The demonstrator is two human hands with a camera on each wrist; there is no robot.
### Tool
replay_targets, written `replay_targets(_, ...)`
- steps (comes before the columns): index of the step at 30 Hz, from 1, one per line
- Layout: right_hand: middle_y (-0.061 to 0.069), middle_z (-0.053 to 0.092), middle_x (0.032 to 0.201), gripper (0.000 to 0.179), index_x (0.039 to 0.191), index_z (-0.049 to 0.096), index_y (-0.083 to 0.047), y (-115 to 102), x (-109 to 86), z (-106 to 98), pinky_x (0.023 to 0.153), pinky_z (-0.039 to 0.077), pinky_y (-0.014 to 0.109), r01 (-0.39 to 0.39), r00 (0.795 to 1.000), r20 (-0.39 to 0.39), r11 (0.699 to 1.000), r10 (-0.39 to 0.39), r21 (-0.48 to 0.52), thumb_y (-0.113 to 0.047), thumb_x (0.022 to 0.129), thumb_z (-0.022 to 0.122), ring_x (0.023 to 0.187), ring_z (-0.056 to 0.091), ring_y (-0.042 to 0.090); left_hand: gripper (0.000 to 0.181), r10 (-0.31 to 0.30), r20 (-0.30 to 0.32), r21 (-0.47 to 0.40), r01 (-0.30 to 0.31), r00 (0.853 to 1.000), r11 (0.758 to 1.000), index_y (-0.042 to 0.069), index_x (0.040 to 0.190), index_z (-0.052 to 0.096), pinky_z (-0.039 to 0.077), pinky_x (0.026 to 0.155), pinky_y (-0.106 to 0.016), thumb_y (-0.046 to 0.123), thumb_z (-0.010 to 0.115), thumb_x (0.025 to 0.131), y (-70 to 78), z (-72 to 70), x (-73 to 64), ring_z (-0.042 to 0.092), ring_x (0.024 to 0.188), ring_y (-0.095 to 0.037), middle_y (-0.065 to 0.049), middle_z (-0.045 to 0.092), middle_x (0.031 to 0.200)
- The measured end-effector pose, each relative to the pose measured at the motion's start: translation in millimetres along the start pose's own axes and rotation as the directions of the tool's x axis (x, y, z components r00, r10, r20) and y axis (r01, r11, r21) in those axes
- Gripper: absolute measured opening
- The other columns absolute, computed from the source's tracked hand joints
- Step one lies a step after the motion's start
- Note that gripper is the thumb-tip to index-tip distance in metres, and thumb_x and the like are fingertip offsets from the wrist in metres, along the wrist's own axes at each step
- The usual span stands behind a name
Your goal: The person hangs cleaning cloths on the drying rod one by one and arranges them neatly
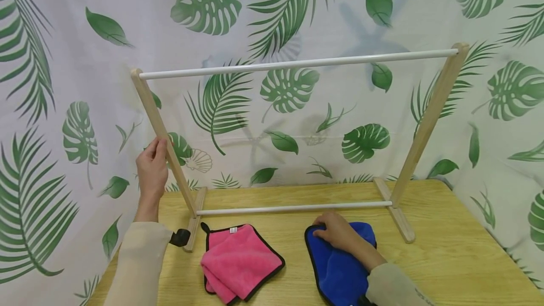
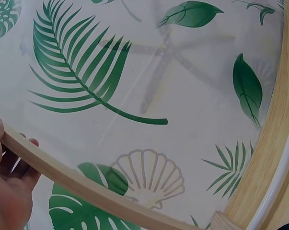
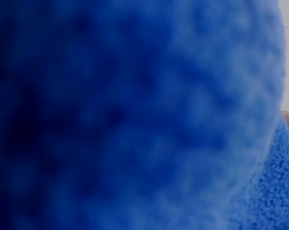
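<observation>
A rack (image 1: 297, 63) with pale wooden side posts and white rods stands upright on the table. My left hand (image 1: 152, 166) grips its left post (image 2: 77, 179) about midway up, fingers behind the wood in the left wrist view. A blue towel (image 1: 340, 270) with black edging lies in front of the rack on the right. My right hand (image 1: 337, 233) is on its upper part, thumb and fingers curled at the cloth near the top edge. Blue cloth (image 3: 134, 115) fills most of the right wrist view and hides the fingertips.
A folded pink towel (image 1: 242, 263) with black edging and a loop lies left of the blue one. The wooden table (image 1: 446, 249) reaches back to a leaf-patterned curtain (image 1: 280, 164). The rack's feet (image 1: 401, 225) stand on the tabletop, joined by a low white rod.
</observation>
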State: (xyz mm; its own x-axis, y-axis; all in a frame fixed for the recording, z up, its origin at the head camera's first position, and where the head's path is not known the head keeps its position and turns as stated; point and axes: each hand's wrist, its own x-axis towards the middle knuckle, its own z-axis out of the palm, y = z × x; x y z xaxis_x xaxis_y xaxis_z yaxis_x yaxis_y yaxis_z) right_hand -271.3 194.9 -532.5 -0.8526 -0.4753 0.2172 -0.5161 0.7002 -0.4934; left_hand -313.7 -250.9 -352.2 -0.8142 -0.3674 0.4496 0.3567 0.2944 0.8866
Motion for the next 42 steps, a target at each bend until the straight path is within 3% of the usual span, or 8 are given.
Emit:
replay_targets(6,-0.001,0.071,0.089,0.01,0.093,0.078,-0.008,1.2,-5.4,-2.0,0.072,0.054,0.034,0.011,0.999,-0.036,0.998,-0.009,0.066,-0.016,0.089,0.08,0.08,0.067,0.018,0.049,0.0,0.045,-0.013,0.001,0.999,1.0,0.002,0.141,0.063,0.048,0.105,-0.037,0.038,0.052,0.109,-0.6,-1.8,2.9,0.062,0.112,-0.016,-0.022,0.067,0.124)
replay_targets(13,-0.002,0.076,0.098,0.016,0.101,0.079,-0.011,2.6,-9.0,-11.2,0.079,0.054,0.033,-0.04,0.999,0.028,0.976,0.035,0.213,-0.026,0.095,0.076,0.09,0.07,0.017,0.048,-0.009,0.062,-0.004,0.009,0.998,1.0,0.003,0.144,0.06,0.046,0.109,-0.041,0.035,0.052,0.11,-1.7,-3.0,3.0,0.062,0.116,-0.021,-0.023,0.066,0.126)
replay_targets(19,-0.001,0.076,0.104,0.021,0.107,0.08,-0.012,1.1,-14.7,-29.4,0.085,0.055,0.034,-0.004,1.0,0.027,0.97,-0.002,0.243,-0.029,0.098,0.073,0.098,0.07,0.019,0.045,-0.012,0.069,-0.004,0.012,0.998,1.0,0.004,0.143,0.062,0.046,0.107,-0.039,0.033,0.052,0.11,-2.9,-3.8,3.4,0.062,0.108,-0.014,-0.024,0.067,0.123)
replay_targets(35,0.001,0.077,0.107,0.019,0.112,0.08,-0.01,-25.9,-31.1,-112.7,0.082,0.057,0.03,0.017,0.998,-0.056,0.974,-0.004,0.225,-0.022,0.098,0.073,0.098,0.071,0.019,0.048,0.002,0.062,0.015,-0.003,0.998,1.0,0.002,0.139,0.064,0.046,0.106,-0.04,0.038,0.052,0.109,-1.7,-2.7,4.5,0.062,0.107,-0.013,-0.024,0.067,0.118)
replay_targets(42,-0.001,0.078,0.103,0.016,0.11,0.08,-0.008,-39.6,-31.4,-140.0,0.079,0.057,0.027,0.128,0.984,-0.142,0.979,-0.105,0.158,-0.01,0.096,0.074,0.094,0.071,0.012,0.05,-0.005,0.062,0.021,0.004,0.998,1.0,0.003,0.14,0.063,0.046,0.108,-0.042,0.04,0.051,0.109,-3.7,-4.4,5.0,0.062,0.112,-0.016,-0.022,0.068,0.117)
